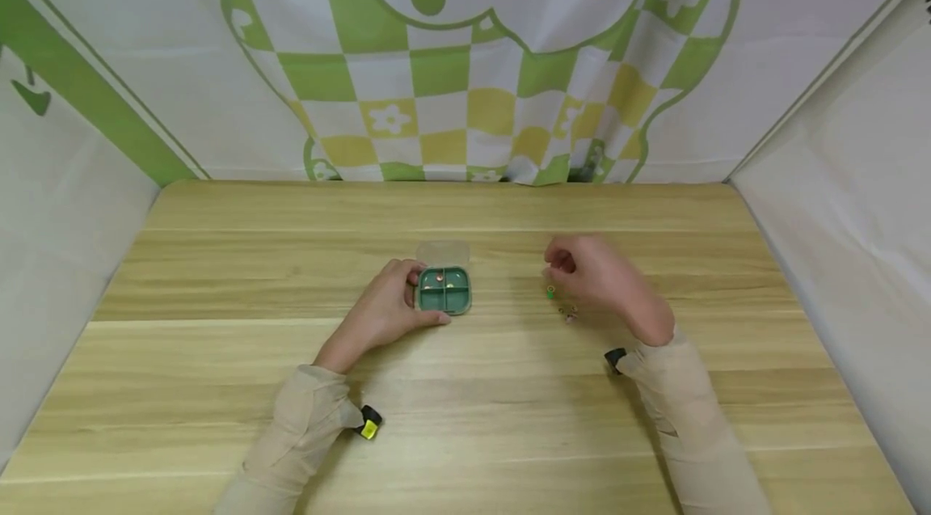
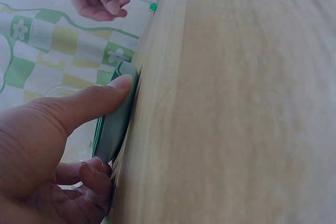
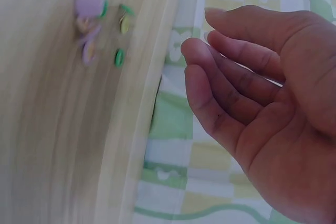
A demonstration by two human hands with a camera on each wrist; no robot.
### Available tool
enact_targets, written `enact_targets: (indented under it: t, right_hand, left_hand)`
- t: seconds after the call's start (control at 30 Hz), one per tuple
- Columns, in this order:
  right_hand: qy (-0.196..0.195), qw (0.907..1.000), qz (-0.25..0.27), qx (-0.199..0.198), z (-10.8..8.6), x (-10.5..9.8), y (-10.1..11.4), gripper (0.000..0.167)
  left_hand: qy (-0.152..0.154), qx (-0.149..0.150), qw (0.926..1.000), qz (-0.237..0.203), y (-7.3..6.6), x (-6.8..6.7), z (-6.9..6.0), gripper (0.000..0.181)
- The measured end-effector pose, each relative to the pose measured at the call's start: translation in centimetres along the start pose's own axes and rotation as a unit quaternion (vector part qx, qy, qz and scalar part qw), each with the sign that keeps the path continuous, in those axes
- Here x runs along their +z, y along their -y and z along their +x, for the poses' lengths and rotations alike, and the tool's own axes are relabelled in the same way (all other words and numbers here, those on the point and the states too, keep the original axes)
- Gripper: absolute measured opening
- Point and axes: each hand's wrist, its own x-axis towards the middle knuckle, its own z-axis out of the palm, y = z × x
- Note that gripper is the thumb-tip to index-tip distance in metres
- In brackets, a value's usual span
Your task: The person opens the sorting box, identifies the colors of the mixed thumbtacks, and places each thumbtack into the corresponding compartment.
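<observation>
Left hand (image 1: 385, 307) grips a dark green, rounded-square plastic box with four compartments (image 1: 456, 302), on the pale wood-grain table (image 1: 509, 434), left of the right hand. Thumb on near wall, fingers bent round the left side; some fingertips hidden. Left wrist view gets the box edge-on, inside out of sight.

Clear flat plastic lid (image 1: 442, 251) extends behind the box; outline faint. Tiny reddish bits (image 1: 440, 278) in far-left compartment, a yellowish bit (image 1: 450, 285) in far-right by the divider; shapes too small to read.

Right hand (image 1: 592, 276) up over the table, motion-blurred in head view. Right wrist view: fingers loosely bent, thumb apart, nothing visible in it; palm cut off at frame edge. Just below it, small green ring-like piece (image 3: 119, 57), yellowish piece (image 3: 124, 23), and a lilac rounded-square piece (image 3: 90, 3) near other lilac bits, all blurred; count unclear.

Beige sleeves (image 1: 687, 402) cut off at bottom. White-green-yellow checked floral curtain (image 1: 444, 70) cut off at top.
</observation>
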Motion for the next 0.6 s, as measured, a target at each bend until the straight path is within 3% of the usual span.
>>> enact_targets:
  t: [0.3, 0.6]
  right_hand:
    - [0.000, 0.9997, -0.022, -0.007, -0.4, 0.4, -0.5, 0.011]
    - [0.031, 0.9994, -0.015, 0.001, -0.2, 1.3, -1.0, 0.008]
  left_hand:
    - [0.000, -0.009, 0.9999, -0.005, 0.3, 0.0, -0.2, 0.084]
    - [0.000, -0.001, 1.0000, -0.005, 0.1, 0.0, 0.1, 0.082]
